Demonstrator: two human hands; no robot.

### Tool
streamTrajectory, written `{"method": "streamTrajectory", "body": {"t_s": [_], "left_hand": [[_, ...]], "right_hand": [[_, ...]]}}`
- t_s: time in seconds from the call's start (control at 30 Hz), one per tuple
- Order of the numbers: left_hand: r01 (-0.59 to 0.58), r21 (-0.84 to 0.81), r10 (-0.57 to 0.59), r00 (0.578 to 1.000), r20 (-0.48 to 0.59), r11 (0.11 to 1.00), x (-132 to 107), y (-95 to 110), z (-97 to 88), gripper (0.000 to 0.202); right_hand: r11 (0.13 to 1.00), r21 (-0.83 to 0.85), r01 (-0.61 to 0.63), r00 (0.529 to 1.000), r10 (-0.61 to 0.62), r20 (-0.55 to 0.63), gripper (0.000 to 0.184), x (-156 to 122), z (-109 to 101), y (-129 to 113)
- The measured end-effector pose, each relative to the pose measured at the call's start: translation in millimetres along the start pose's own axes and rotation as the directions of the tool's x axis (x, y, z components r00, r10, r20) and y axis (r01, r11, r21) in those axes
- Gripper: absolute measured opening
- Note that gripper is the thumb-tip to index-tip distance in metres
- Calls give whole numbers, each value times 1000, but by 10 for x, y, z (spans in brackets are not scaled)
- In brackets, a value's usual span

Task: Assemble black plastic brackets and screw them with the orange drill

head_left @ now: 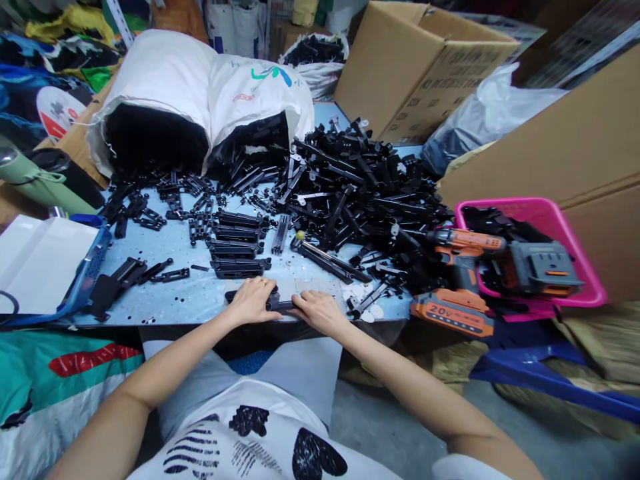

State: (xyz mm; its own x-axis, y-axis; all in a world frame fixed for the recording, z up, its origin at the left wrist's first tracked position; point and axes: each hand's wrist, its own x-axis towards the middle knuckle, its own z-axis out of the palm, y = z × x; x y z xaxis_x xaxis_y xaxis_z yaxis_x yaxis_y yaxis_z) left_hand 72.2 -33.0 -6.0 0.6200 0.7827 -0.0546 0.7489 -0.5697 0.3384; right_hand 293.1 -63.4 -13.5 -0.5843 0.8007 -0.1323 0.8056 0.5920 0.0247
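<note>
Both my hands rest at the near edge of the pale blue table, gripping one long black plastic part that lies flat between them. My left hand, with a ring on one finger, has its fingers curled over the part's left end. My right hand presses closed on the right end. Just beyond them, finished black assemblies lie stacked in a short column. A big heap of loose black parts fills the table's right half.
An orange cordless drill stands at the right, beside a pink basket with a grey battery unit. White sacks of black parts lie at the back. Cardboard boxes stand at the back right. A blue tray sits left.
</note>
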Motion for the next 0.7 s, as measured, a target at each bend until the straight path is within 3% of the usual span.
{"method": "streamTrajectory", "body": {"t_s": [0.2,0.33,0.43,0.6,0.7], "left_hand": [[-49,-63,38,984,-174,997,-111,-69,79,50],[-129,-86,102,958,-270,988,-126,-137,133,42],[-104,-115,60,942,-331,988,-128,-148,174,41],[-49,-54,36,974,-223,997,-30,-17,138,41],[-30,12,32,965,-261,999,381,-42,-106,42]], "right_hand": [[996,-92,-12,990,-1,-142,31,-17,-217,-98],[994,-106,33,985,-50,-166,31,38,-381,-97],[995,-100,22,984,-39,-175,31,87,-421,-84],[998,-57,-19,981,8,-193,30,119,-155,31],[999,-1,-46,972,44,-230,35,90,67,141]]}}
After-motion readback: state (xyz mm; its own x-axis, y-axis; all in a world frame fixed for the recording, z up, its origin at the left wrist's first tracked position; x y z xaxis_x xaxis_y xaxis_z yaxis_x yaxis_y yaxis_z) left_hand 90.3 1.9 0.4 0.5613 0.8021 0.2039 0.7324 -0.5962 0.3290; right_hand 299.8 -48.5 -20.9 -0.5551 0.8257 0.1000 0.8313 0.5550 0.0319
